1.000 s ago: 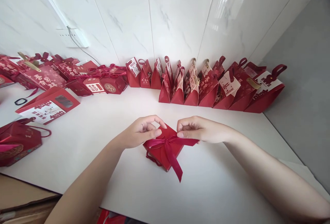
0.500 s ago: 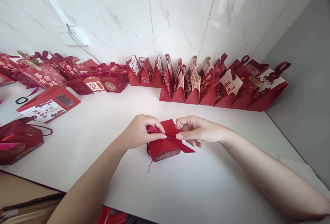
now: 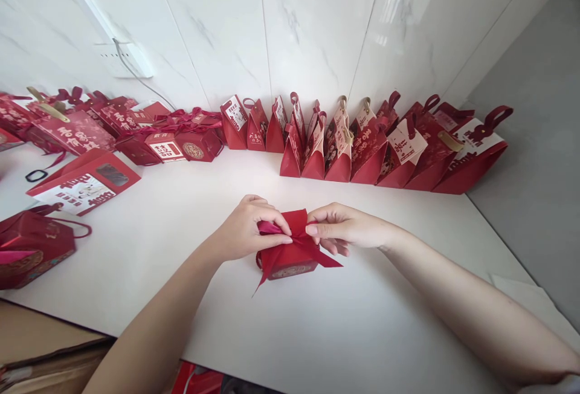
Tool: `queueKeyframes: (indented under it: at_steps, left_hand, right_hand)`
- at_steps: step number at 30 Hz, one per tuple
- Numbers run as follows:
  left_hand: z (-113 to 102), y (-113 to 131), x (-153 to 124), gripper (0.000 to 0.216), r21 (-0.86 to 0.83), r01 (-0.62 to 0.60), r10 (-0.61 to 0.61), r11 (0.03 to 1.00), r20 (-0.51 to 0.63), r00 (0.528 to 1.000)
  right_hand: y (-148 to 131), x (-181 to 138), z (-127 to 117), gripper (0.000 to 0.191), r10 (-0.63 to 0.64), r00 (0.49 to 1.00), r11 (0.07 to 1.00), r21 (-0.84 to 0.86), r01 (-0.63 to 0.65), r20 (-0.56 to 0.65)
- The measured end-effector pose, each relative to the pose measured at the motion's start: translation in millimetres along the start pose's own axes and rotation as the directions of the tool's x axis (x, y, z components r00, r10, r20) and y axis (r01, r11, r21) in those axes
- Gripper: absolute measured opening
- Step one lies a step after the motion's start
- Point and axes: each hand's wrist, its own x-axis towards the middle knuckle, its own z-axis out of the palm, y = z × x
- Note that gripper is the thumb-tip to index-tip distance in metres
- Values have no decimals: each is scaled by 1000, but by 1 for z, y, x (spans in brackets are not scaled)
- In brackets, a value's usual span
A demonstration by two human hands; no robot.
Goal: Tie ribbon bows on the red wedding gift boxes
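A small red gift box [image 3: 290, 258] rests on the white tabletop [image 3: 353, 321] in front of me. A dark red ribbon [image 3: 312, 252] crosses its top, with loose tails trailing off to the lower left and to the right. My left hand [image 3: 251, 228] pinches a ribbon loop at the box's left top edge. My right hand [image 3: 338, 228] pinches the ribbon at the knot from the right, fingers curled.
A row of upright red gift bags [image 3: 362, 146] lines the tiled wall at the back. More red boxes and bags [image 3: 81, 182] lie at the left. A wall socket with a cable [image 3: 127, 58] is at upper left. Cardboard [image 3: 40, 352] shows below the table's near edge.
The box has been turned from lying flat-faced to upright on its base. Both hands have closed in on the ribbon at the top, and the tails have shifted.
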Motion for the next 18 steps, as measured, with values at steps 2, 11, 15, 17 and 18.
queueKeyframes:
  at_steps: [2,11,15,17,18]
  left_hand:
    - [0,-1,0,14,19,-35,35,999,16,999]
    - [-3,-1,1,18,76,-139,132,987,88,987]
    - [-3,-2,-1,16,8,-78,77,997,63,995]
    - [-4,-5,-2,15,-100,-23,27,995,30,999]
    - [-5,-7,-3,17,-167,-2,5,986,15,1000]
  right_hand:
    - [1,2,2,37,-15,998,1000,8,16,-61]
    - [15,18,3,37,-103,981,992,58,114,-166]
    - [16,16,0,38,-111,984,991,56,120,-141]
    - [14,14,-2,40,-112,986,991,59,120,-122]
    - [14,12,-3,40,-114,987,991,59,122,-115]
